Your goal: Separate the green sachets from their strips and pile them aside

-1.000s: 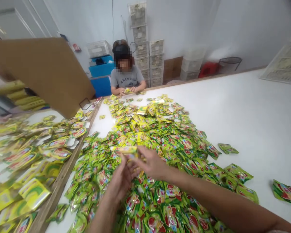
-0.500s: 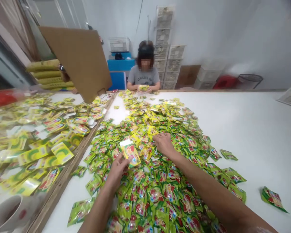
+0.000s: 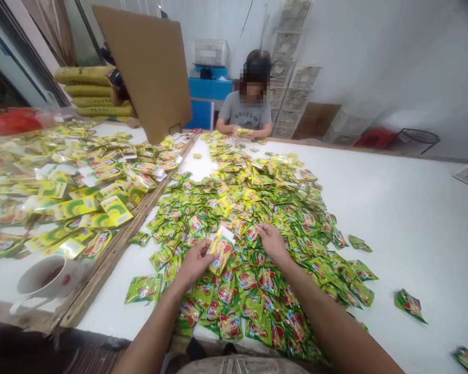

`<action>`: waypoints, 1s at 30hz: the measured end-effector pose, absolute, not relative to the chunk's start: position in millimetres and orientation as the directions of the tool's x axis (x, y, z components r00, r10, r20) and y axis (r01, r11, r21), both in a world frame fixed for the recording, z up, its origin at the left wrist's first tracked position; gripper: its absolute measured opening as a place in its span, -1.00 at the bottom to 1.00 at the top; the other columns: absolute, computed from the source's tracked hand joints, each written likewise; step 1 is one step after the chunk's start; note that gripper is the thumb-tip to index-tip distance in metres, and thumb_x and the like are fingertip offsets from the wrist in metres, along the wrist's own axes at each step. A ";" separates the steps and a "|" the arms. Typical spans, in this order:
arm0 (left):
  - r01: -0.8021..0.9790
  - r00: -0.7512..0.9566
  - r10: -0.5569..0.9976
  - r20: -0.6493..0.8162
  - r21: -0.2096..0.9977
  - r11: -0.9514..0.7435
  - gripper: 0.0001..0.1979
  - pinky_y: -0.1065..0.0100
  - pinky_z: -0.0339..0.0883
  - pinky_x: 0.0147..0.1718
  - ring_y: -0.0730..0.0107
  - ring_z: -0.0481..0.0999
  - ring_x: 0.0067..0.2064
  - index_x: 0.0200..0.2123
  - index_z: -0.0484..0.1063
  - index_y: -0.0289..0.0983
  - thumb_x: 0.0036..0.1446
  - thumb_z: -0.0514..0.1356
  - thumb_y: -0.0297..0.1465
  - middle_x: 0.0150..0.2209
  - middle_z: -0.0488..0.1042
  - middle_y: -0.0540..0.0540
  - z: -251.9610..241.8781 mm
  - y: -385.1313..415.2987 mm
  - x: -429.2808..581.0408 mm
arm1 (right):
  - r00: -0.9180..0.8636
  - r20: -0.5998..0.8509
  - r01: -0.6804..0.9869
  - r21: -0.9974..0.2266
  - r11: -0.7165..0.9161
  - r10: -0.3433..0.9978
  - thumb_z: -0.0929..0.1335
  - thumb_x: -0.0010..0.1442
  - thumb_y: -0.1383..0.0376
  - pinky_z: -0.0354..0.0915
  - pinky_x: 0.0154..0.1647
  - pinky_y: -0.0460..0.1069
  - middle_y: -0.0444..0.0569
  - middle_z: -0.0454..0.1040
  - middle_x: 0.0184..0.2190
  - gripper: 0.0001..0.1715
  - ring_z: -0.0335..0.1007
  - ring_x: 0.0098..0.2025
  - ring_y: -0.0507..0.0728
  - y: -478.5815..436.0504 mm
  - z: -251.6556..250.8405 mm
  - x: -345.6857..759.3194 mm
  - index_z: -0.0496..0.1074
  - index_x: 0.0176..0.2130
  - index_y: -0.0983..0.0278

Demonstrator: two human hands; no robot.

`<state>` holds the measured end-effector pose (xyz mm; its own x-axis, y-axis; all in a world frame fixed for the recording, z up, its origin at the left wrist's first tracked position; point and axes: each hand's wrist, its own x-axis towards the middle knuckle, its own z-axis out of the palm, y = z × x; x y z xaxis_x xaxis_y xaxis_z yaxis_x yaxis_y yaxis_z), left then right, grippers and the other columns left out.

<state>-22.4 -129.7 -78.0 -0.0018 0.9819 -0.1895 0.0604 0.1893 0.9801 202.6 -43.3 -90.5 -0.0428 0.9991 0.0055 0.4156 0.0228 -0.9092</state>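
Note:
My left hand (image 3: 196,262) grips a small yellow-and-green printed box (image 3: 220,253) between thumb and fingers. The box is tilted, with its white flap standing up at the upper right end. To the right of it, my right hand (image 3: 273,243) is pinched at the edge of a small green packet (image 3: 251,234) with a red picture. Under and around both hands spreads a thick heap of shiny green packets (image 3: 245,279). Toward the far end, the heap turns more yellow.
A wooden strip (image 3: 113,259) divides the white table. Left of it lie many yellow boxes (image 3: 76,206) and a white mug (image 3: 42,280) with dark liquid. A cardboard sheet (image 3: 148,72) stands upright at the back. Across the table sits a person (image 3: 246,109) holding a yellow item.
My right hand has drawn back toward me from the yellow part of the heap. My left hand has turned the box to lean right and brought it slightly closer. The view has shifted.

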 end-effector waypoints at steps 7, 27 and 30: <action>0.406 -0.060 0.991 -0.123 0.904 0.136 -0.67 0.36 0.23 -0.33 0.28 0.44 -0.32 -0.40 0.41 -0.27 -0.05 0.17 -0.11 -0.39 0.48 -0.04 -85.0 -125.9 -18.4 | -0.118 -0.019 0.772 -0.631 0.079 0.993 0.42 -0.04 0.18 0.13 -0.42 -0.05 -0.08 0.36 -0.52 -0.75 0.29 -0.41 0.13 -56.2 -86.0 186.5 0.38 -0.38 0.28; -0.200 0.031 0.970 -0.240 0.950 0.241 -0.61 0.42 0.31 -0.40 0.39 0.46 -0.41 -0.24 0.44 -0.33 -0.12 0.31 -0.20 -0.37 0.52 -0.09 -74.5 -128.7 -20.2 | -0.241 0.014 0.272 -0.959 0.081 0.970 0.45 -0.22 -0.04 -0.05 -0.54 -0.10 -0.22 0.06 -0.64 -0.49 -0.04 -0.55 -0.02 -57.6 -66.5 170.8 0.22 -0.57 0.27; -0.206 0.034 0.973 -0.228 0.951 0.230 -0.66 0.42 0.31 -0.35 0.39 0.47 -0.36 -0.24 0.44 -0.30 -0.07 0.29 -0.22 -0.33 0.52 -0.09 -72.8 -129.7 -23.4 | -0.249 -0.008 0.260 -0.964 0.059 0.969 0.45 -0.24 -0.04 -0.03 -0.53 -0.10 -0.22 0.06 -0.63 -0.48 -0.03 -0.54 -0.02 -54.7 -63.2 172.0 0.22 -0.56 0.28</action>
<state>-23.4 -129.7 -72.8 0.0341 0.9730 -0.2281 -0.2061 0.2302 0.9511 172.0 -54.7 -63.2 -0.2487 0.9685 -0.0075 0.2601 0.0593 -0.9638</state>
